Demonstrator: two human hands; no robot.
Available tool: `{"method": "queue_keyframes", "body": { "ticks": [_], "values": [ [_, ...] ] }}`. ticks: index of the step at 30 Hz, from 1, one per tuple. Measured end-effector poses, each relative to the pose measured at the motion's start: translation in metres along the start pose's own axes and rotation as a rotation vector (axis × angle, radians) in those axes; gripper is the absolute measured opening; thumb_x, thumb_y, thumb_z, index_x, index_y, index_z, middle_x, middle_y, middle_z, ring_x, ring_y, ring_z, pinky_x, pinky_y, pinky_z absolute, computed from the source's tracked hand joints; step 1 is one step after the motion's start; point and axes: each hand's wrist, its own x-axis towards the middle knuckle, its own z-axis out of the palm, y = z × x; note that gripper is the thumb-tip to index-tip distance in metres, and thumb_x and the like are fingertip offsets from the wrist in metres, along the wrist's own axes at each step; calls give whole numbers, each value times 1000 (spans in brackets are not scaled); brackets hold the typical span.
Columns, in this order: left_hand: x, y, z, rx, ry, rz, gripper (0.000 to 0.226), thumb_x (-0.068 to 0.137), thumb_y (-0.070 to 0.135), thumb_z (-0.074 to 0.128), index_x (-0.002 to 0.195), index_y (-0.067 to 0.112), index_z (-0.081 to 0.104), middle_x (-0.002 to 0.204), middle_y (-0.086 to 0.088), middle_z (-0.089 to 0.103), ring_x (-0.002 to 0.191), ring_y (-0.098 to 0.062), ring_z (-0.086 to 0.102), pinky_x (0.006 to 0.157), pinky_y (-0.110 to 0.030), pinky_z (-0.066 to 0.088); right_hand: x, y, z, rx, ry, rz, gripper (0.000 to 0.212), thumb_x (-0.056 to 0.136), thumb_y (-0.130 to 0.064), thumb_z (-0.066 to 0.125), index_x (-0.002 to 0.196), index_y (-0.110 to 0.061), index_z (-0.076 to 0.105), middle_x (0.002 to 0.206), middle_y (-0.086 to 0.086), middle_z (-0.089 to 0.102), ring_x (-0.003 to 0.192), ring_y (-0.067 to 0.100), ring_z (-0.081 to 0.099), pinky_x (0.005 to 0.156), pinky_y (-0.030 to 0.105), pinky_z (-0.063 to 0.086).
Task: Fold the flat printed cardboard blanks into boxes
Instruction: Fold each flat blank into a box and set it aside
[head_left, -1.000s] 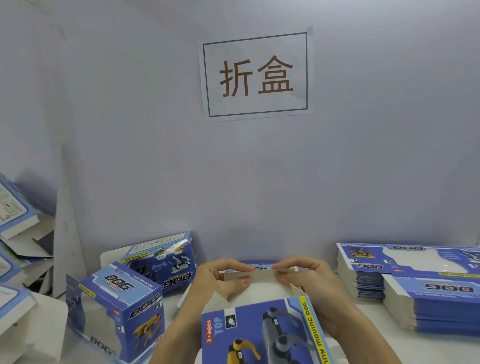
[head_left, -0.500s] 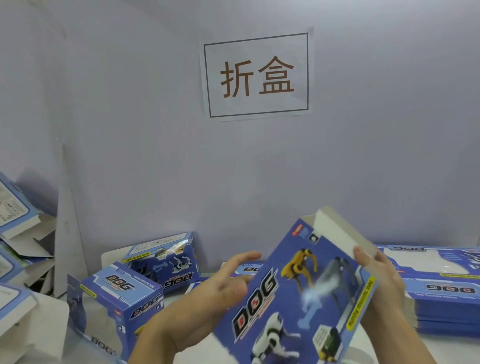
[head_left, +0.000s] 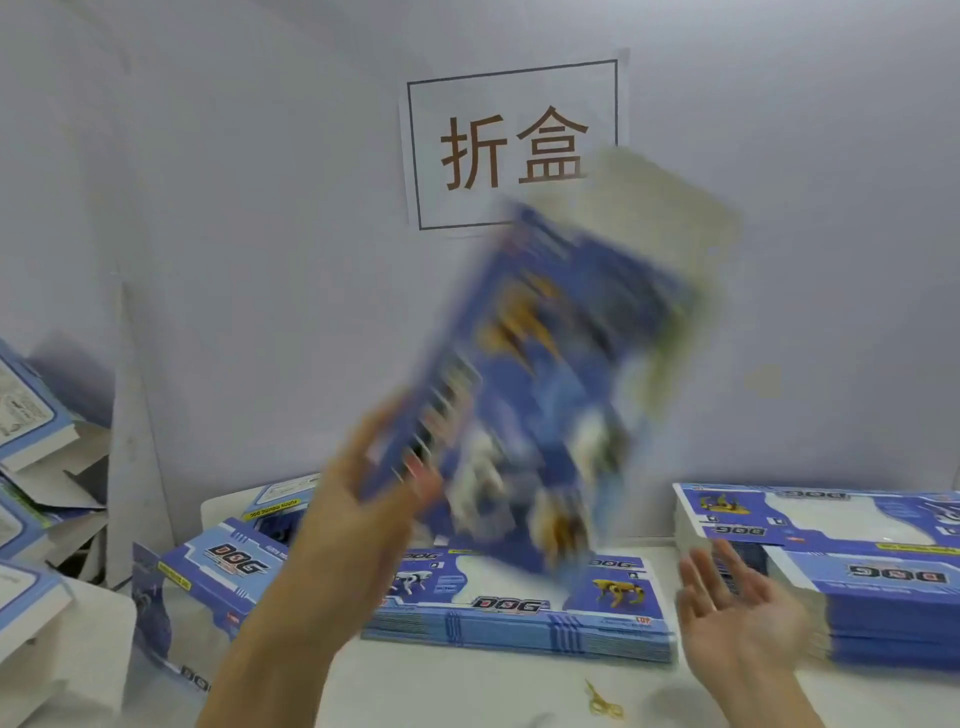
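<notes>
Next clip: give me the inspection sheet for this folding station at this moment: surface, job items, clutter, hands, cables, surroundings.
Surface: white table, mostly covered.
Job's things: blurred blue box raised at the left hand; flat stack in the centre; taller stacks on the right; folded boxes on the left.
Clutter: small yellow object near the front edge, too blurred to identify.
Grippers: left hand fingers touching the box's edge, grip unclear; right hand open, empty, palm up.
Cables: nothing seen.
Surroundings: grey wall with a paper sign; more boxes piled at far left.
</notes>
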Motion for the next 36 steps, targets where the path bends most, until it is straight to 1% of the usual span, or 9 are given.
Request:
{"method": "queue_keyframes", "body": {
  "ticks": [3,4,7,12,16,18,24,31,36],
  "values": [
    [8,5,-17,-178,371,144,142,35,59,96,155,36,24,128,9,55,114,-17,60,100,-37,48,-7,5,5,-114,3,-11,35,99,-31,36,104,-19,68,102,9,68,87,24,65,68,26,45],
    [6,5,-20,-216,375,95,135,40,61,93,154,41,23,133,11,54,121,-17,56,98,-36,48,-7,7,6,-131,4,-18,34,99,-31,36,106,-19,68,101,9,68,86,24,65,67,26,45],
    [-2,-31,-33,-68,437,-131,65,80,36,73,140,30,48,125,10,68,122,-14,61,105,-40,47,-15,10,8,-181,25,8,31,100,-28,39,108,-17,67,99,9,69,84,24,66,65,26,45],
    [-15,-110,-20,725,166,-368,44,93,28,68,131,39,50,146,10,50,129,-7,49,106,-24,41,-15,12,8,-320,19,28,22,98,-22,46,103,-15,67,93,7,69,77,22,65,63,27,44],
    [-34,-167,-14,1183,-136,-584,73,103,36,49,158,35,0,165,14,-14,152,-14,-15,125,-44,11,-18,16,10,-448,-10,31,17,98,-19,51,99,-16,68,89,9,69,72,23,64,61,29,45],
    [-38,-179,-17,1334,-263,-725,76,104,40,44,157,37,-11,164,14,-21,151,-16,-20,123,-53,10,-20,18,12,-507,-36,21,15,97,-19,53,98,-16,68,85,10,70,68,23,63,60,31,45],
    [-40,-176,-20,1533,-65,-470,42,102,41,49,143,47,42,144,18,41,134,-12,30,108,-41,26,-22,25,15,-607,-90,-22,16,96,-15,54,96,-14,70,73,9,70,60,22,62,55,30,45],
    [-36,-168,-18,1574,-41,-329,38,104,41,44,142,46,47,137,19,52,131,-10,36,109,-33,28,-20,31,14,-722,-177,-135,27,94,-2,47,98,-11,72,73,11,71,57,24,64,45,26,45],
    [-35,-161,-15,1591,26,-171,37,106,39,36,140,44,49,131,23,54,124,-6,39,94,-25,26,-24,39,18,-831,-258,-351,34,96,5,43,87,-7,73,63,9,69,47,20,61,42,28,46]
  ]
}}
